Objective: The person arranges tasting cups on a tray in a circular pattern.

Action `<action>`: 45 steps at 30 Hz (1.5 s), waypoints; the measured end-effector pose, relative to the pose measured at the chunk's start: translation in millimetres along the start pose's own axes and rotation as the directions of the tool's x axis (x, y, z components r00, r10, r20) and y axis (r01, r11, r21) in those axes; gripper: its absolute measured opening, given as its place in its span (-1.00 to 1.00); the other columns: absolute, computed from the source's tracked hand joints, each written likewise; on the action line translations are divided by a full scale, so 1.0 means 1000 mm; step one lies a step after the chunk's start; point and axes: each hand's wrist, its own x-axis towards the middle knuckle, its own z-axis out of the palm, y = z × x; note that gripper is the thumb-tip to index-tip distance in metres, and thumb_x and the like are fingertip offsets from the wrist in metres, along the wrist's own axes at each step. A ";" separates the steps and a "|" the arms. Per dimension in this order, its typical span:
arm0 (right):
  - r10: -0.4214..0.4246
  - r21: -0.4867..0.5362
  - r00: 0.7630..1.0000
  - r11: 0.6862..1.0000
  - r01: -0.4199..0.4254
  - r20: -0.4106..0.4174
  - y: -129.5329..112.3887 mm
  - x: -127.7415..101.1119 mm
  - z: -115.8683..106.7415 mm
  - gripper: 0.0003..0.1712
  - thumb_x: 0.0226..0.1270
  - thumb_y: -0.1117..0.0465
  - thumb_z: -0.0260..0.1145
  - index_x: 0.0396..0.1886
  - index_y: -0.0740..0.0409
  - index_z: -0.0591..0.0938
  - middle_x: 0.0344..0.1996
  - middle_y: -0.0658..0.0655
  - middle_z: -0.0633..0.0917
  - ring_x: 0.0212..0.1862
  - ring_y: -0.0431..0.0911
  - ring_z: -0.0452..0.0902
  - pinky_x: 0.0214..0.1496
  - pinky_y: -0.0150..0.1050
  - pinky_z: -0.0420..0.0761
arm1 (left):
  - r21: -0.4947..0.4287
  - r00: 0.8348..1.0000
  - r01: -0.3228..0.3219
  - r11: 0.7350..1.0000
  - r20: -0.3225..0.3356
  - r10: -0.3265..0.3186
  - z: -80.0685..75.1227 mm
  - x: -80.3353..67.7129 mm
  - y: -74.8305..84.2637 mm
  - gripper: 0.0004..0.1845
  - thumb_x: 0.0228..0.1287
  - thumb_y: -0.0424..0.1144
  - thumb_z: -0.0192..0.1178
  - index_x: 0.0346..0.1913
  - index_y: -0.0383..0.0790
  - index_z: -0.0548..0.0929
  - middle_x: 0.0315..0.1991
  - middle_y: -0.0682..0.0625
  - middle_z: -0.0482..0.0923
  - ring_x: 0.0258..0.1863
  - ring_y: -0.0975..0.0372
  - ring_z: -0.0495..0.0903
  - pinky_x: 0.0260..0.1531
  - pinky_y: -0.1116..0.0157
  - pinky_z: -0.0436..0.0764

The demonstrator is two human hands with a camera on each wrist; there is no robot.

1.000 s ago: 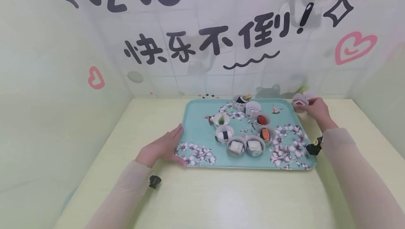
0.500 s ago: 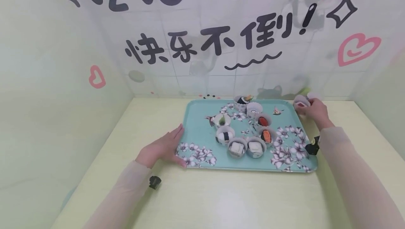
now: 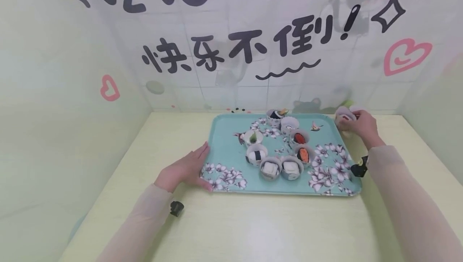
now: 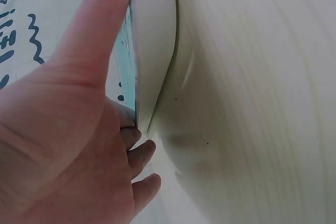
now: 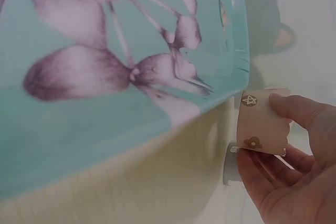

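A teal flowered tray lies on the pale yellow table and carries several paper cups of sushi. My left hand lies flat against the tray's left front edge, thumb on the rim. My right hand is past the tray's far right corner and pinches a paper cup with a red-topped piece in it. Thumb and fingers are curled round the cup's wall. The tray corner is just left of that cup.
Tiled walls with black lettering and pink hearts close the back and sides. More cup-like objects stand by the back wall behind my right hand. Bare tabletop stretches in front of the tray.
My right hand with the cup has shifted slightly near the tray's far right corner. The left hand and the tray have stayed put.
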 end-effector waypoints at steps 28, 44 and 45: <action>-0.145 -0.002 0.988 0.989 0.145 0.063 -0.064 -0.021 0.001 -0.17 0.44 -0.11 0.22 0.35 0.50 0.30 0.21 0.55 0.43 0.14 0.32 0.41 0.08 0.14 0.57 | -0.022 1.000 -0.016 1.000 0.012 0.016 -0.001 0.000 0.002 0.48 -0.15 0.31 0.49 0.56 -0.45 -0.21 0.61 -0.32 -0.35 0.60 -0.18 -0.16 0.59 -0.11 0.00; -0.212 0.033 0.960 0.977 0.209 0.185 -0.127 -0.025 0.029 -0.23 0.37 -0.03 0.32 0.39 0.35 0.35 0.28 0.43 0.48 0.25 0.25 0.44 0.16 0.10 0.60 | -0.022 1.000 -0.023 0.999 0.005 0.023 0.000 0.002 -0.001 0.49 -0.16 0.32 0.48 0.56 -0.46 -0.21 0.61 -0.33 -0.34 0.60 -0.20 -0.16 0.58 -0.12 0.02; -0.220 0.040 0.957 0.975 0.216 0.192 -0.130 -0.025 0.032 -0.24 0.38 -0.02 0.32 0.39 0.35 0.36 0.28 0.44 0.48 0.25 0.25 0.44 0.13 0.08 0.61 | -0.021 1.000 -0.021 1.000 0.008 0.021 0.000 0.002 -0.001 0.49 -0.16 0.32 0.48 0.56 -0.45 -0.21 0.61 -0.32 -0.35 0.60 -0.19 -0.16 0.58 -0.12 0.01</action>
